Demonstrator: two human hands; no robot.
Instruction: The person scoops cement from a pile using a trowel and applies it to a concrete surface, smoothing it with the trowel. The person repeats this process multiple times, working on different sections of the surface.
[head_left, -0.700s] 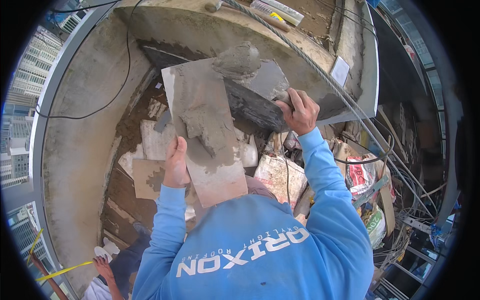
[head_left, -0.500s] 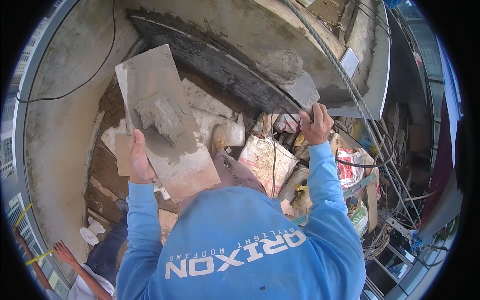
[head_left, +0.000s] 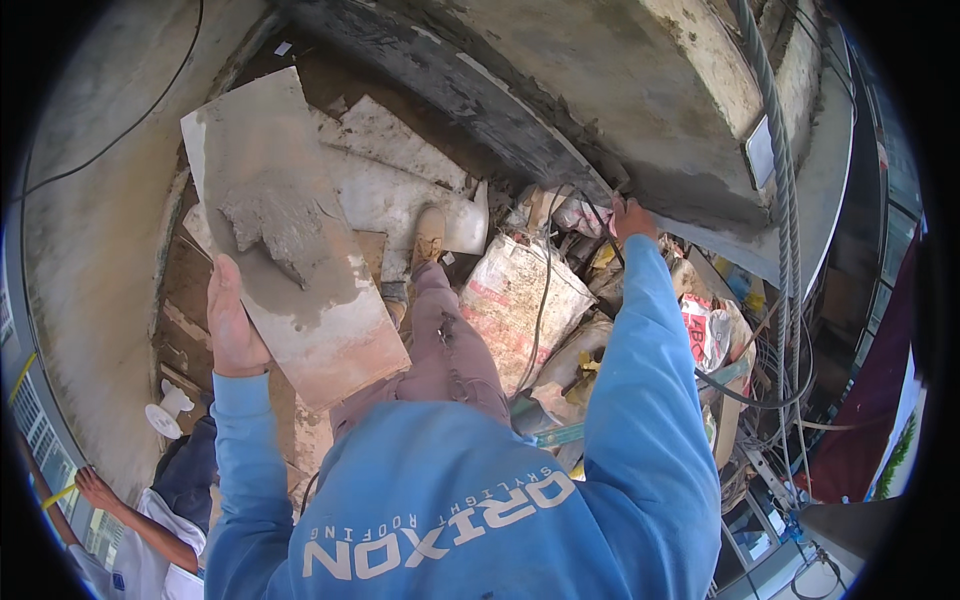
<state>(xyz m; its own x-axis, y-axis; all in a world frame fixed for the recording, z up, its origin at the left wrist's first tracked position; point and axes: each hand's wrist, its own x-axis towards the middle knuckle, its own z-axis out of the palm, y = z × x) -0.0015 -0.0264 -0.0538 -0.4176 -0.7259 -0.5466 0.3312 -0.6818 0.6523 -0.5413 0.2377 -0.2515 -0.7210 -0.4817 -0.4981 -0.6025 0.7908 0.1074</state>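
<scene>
Nearest you, past your blue sweatshirt (head_left: 440, 455), your left hand (head_left: 237, 325) holds the board (head_left: 330, 360) by its left edge, thumb side up and fingers hidden beneath, so how far they curl you can't tell. The wet mortar (head_left: 280, 235) is heaped midway along the board, toward its left edge, while the board's near end is mostly bare. Below it, your boot (head_left: 428, 235) stands on the littered floor, with a dirty white sack (head_left: 525, 305) to its right. Farther out, your right hand (head_left: 633, 222) has moved to the bottom edge of the concrete wall (head_left: 610, 100), arm stretched, fingers bent. The trowel face that showed there a moment ago no longer shows clearly, so you can't tell whether the hand grips it. The board has swung clear of the wall, so your work is now down at that edge, with mortar left on the board. Beyond, a steel rope (head_left: 775, 170) crosses in front of the wall's right end.
</scene>
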